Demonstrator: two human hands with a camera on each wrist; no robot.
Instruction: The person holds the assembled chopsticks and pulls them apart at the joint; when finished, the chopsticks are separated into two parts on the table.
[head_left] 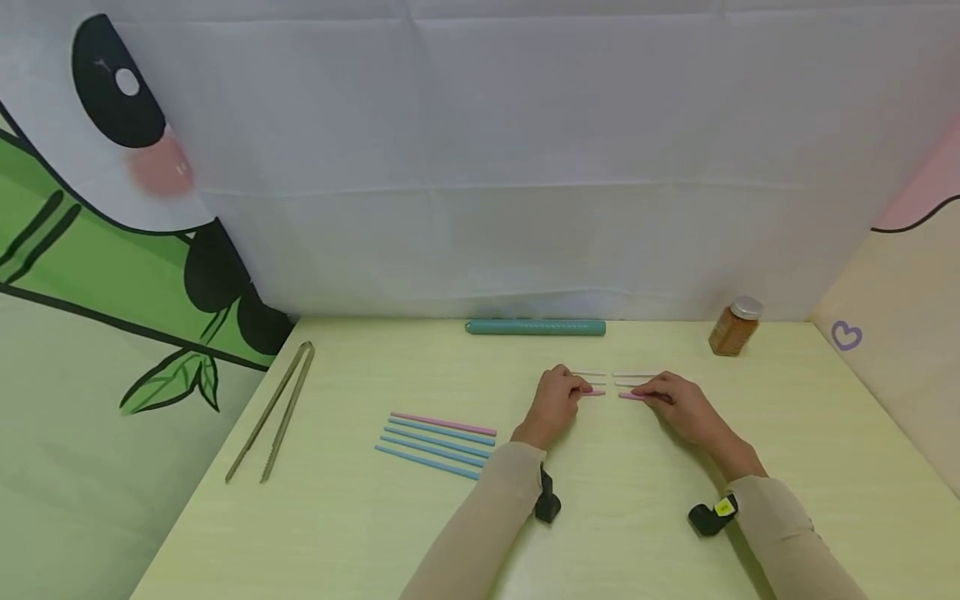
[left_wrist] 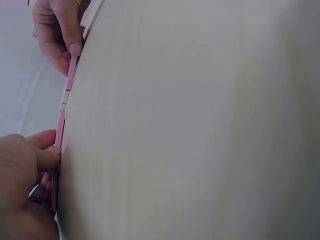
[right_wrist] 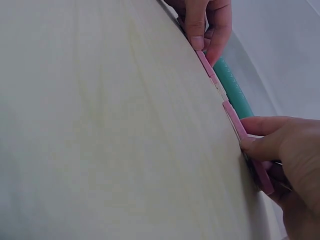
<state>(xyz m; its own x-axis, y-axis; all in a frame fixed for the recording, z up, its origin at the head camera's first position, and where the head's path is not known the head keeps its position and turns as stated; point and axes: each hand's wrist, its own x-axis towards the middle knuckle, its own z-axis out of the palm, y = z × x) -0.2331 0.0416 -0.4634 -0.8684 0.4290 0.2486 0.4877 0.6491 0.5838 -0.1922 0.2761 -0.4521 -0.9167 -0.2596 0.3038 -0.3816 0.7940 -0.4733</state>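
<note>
My left hand [head_left: 555, 404] pinches a slim pink stick [head_left: 598, 393] between thumb and fingers, low over the table. Opposite it, my right hand [head_left: 681, 406] pinches another pink stick [head_left: 628, 396]. The two sticks point end to end, with a small gap between their inner tips. In the left wrist view, the left stick [left_wrist: 60, 122] runs along under the thumb; the right wrist view shows the right stick [right_wrist: 235, 120] gripped likewise. Just behind them lie pale sticks, left [head_left: 592, 373] and right [head_left: 633, 374], in matching rows, partly hidden by my hands.
One pink stick [head_left: 442, 423] and several blue sticks [head_left: 438, 452] lie side by side left of my left forearm. Metal tongs [head_left: 281, 408] rest at the table's left. A green tube-like object [head_left: 535, 327] and a silver-lidded jar [head_left: 735, 327] are along the back edge.
</note>
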